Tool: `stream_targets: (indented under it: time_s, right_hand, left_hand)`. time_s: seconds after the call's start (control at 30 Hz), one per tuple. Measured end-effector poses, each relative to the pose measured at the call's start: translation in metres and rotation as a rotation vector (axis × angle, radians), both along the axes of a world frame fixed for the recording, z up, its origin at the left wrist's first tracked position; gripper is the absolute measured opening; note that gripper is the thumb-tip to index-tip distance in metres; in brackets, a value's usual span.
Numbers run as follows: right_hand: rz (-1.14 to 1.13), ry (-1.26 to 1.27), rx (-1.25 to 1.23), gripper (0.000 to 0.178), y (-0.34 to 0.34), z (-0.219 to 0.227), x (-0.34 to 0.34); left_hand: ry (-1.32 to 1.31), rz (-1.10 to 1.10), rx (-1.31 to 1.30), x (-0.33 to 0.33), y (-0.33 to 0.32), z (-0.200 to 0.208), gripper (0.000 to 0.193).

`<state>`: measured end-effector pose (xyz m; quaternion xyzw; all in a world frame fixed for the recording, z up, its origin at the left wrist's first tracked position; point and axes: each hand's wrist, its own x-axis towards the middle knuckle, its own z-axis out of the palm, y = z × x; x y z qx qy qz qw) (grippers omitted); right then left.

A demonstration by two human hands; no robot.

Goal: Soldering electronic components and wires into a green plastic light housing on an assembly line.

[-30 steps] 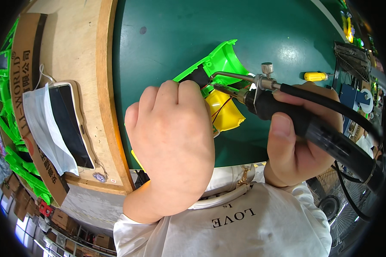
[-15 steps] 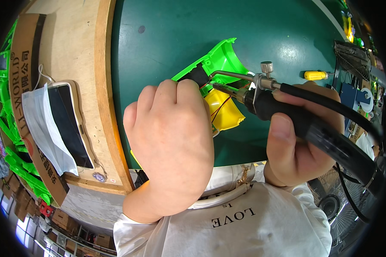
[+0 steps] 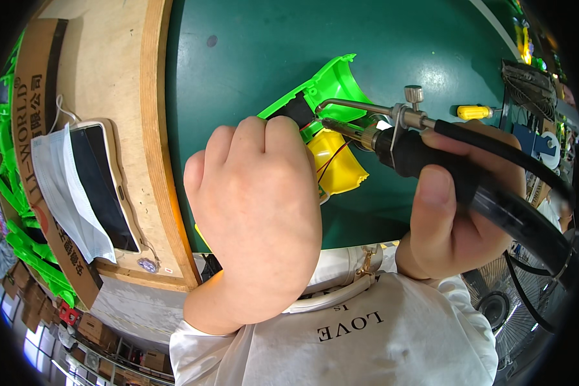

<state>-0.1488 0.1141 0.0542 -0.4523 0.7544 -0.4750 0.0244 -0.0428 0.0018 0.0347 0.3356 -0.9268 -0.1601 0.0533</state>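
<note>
My right hand (image 3: 460, 206) is closed around a black soldering iron (image 3: 424, 154) with a bent metal solder-feed tube (image 3: 350, 104) clamped on top. The iron's tip meets the tube's end beside a black block (image 3: 297, 110) inside a green plastic shell (image 3: 338, 87). My left hand (image 3: 254, 199), back upward, curls closed over the shell's near left end. Its fingertips and whatever they pinch are hidden. A yellow plastic shell piece (image 3: 344, 170) lies just right of that hand, with thin red and dark wires (image 3: 333, 161) across it.
A yellow-handled screwdriver (image 3: 474, 112) lies at the right of the green tabletop (image 3: 238, 64). To the left, a wooden tray (image 3: 112, 48) holds a phone (image 3: 100, 186) partly under a face mask (image 3: 71, 193). Green plastic parts (image 3: 42, 257) sit beyond the cardboard (image 3: 42, 128). A black cable trails from the iron.
My right hand and the iron have shifted slightly right, the iron's metal collar rising a little. The tip stays by the black block. My left hand has hardly moved.
</note>
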Motion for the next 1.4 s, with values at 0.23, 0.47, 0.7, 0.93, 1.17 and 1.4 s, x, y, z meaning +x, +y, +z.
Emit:
stream_targets:
  time_s: [0.23,0.47,0.7,0.93,1.17,1.4]
  right_hand:
    - [-0.091,-0.071,-0.162,0.028,-0.005,-0.011,0.001]
    - [-0.554,-0.273,-0.3,0.04,0.025,0.006,-0.03]
    - [-0.537,-0.462,-0.655,0.038,0.029,-0.005,-0.038]
    - [-0.469,-0.542,-0.822,0.03,0.052,0.005,-0.031]
    - [-0.747,-0.187,-0.839,0.02,0.183,0.015,-0.006]
    - [-1.311,-0.101,-0.6,0.015,0.275,-0.023,0.024]
  left_hand:
    - [0.03,-0.011,-0.019,0.0,-0.001,-0.004,0.007]
    - [0.008,-0.005,-0.001,-0.005,0.001,0.004,0.006]
    - [0.036,-0.019,-0.034,0.005,0.001,0.002,0.008]
    - [0.063,-0.039,-0.049,-0.001,0.003,-0.003,0.006]
    - [0.066,-0.022,-0.055,0.002,0.0,-0.005,0.002]
    - [0.095,-0.039,-0.06,0.005,-0.004,-0.015,0.004]
